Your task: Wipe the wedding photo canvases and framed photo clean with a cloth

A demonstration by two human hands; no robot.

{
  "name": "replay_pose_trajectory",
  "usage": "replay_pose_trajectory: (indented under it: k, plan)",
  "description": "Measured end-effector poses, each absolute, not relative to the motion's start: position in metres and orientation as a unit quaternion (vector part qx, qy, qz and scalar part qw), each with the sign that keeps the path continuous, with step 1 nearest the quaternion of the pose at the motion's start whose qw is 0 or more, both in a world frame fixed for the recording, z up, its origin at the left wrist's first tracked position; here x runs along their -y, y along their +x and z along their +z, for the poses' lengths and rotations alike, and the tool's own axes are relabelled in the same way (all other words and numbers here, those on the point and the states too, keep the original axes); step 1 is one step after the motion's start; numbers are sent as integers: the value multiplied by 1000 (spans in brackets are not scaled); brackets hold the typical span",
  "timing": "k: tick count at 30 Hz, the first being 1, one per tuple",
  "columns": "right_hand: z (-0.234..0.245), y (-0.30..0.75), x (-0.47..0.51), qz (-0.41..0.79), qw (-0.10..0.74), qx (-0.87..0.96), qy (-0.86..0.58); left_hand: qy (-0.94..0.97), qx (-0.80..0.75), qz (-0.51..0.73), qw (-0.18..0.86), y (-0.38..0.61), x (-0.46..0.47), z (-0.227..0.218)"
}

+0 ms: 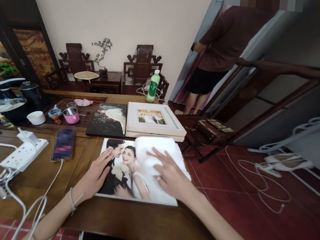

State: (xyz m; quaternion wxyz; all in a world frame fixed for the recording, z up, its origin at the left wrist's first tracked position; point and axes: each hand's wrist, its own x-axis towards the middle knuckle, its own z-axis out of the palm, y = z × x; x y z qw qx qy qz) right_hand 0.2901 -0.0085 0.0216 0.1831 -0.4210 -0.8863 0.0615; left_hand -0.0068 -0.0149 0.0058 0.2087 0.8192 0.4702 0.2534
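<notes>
A wedding photo panel lies flat on the wooden table, showing a couple and a white bouquet. My left hand rests on its left edge, fingers stretched out over the picture. Over the panel's upper right part spreads a fluffy white towel, hiding that corner and reaching past the right edge. My right hand lies on top of this towel with its fingers spread and slightly bent. Behind the panel are a dark photo panel with a white gown and a white framed picture.
A green bottle stands behind the frame. To the left are a phone on a cable, a white power strip, a pink cup and a white bowl. A person stands beyond the wooden chair.
</notes>
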Motion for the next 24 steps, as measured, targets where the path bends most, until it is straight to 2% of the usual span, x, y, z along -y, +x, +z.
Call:
replay_pose_trajectory:
  k: [4, 10, 19, 24]
  plan:
    - [20, 279, 60, 24, 161, 906, -392, 816, -469, 253, 224, -8, 14, 4]
    - [14, 279, 108, 3, 172, 925, -340, 821, -467, 251, 214, -7, 12, 3]
    - [19, 288, 31, 14, 149, 903, -402, 826, -462, 242, 214, -7, 12, 4]
    - [19, 292, -9, 16, 162, 897, -411, 822, -467, 240, 219, -7, 12, 4]
